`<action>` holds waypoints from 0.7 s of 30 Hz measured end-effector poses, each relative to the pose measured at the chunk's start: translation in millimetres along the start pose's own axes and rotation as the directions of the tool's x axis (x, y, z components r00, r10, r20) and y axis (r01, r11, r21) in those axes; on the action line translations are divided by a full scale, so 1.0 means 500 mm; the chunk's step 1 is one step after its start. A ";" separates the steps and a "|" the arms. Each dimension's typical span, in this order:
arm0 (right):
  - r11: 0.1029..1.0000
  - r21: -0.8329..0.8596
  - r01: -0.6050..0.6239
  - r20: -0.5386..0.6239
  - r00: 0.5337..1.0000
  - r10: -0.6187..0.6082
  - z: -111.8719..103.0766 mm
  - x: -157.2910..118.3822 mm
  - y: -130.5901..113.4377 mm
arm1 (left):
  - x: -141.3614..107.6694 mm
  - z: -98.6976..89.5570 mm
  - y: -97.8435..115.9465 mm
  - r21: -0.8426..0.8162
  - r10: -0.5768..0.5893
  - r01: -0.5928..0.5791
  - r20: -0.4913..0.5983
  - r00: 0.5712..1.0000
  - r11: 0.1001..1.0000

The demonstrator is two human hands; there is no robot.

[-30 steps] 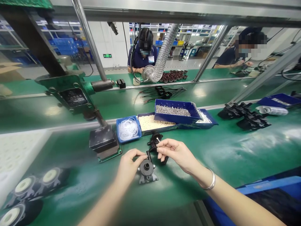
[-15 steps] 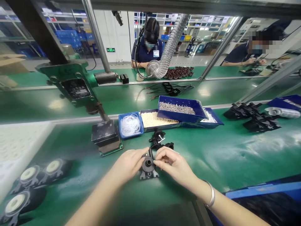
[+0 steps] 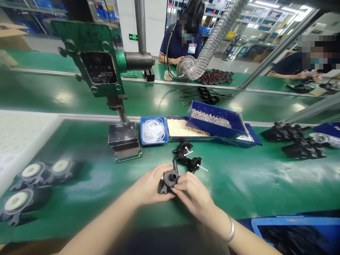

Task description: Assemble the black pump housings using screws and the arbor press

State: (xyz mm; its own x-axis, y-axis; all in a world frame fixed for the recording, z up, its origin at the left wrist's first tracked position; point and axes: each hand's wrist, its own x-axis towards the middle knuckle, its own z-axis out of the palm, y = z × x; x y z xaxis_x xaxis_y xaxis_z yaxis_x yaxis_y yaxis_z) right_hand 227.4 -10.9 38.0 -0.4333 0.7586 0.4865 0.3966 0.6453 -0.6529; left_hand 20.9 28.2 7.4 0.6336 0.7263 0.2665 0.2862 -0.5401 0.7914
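A black round housing [image 3: 170, 178] with a short central tube and a side pipe is held near the front of the green bench. My left hand [image 3: 152, 184] wraps round its left side, thumb and fingers on its edge. The fingers of my right hand [image 3: 191, 193] are pinched together at its right side; whether they hold a small part is hidden. Just behind, black pump-like parts [image 3: 183, 152] lie on the bench, with thin white pins sticking out.
Behind stand a blue tray of white rings [image 3: 154, 130], a tray of cream pieces [image 3: 183, 128] and a bin of metal pins [image 3: 212, 118]. A green press [image 3: 124, 136] stands left; a blue crate [image 3: 294, 221] is front right. Two people work across the bench.
My left hand has closed round the housing, which is now tilted. My right hand has moved down to its lower right edge. The camera view has shifted, so the bench appears moved.
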 end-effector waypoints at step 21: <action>0.895 -0.366 0.256 0.215 0.959 -0.187 -0.017 -0.024 0.006 | -0.005 0.009 -0.009 -0.015 -0.035 0.035 -0.021 0.999 0.999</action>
State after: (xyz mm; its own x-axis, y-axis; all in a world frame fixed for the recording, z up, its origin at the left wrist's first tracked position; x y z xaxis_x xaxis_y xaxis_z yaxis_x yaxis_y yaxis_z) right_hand 240.4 -17.3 35.2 -0.6636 0.5873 0.4634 0.5397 0.8048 -0.2470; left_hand 21.4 26.9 0.8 0.6082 0.7535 0.2497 0.2971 -0.5078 0.8086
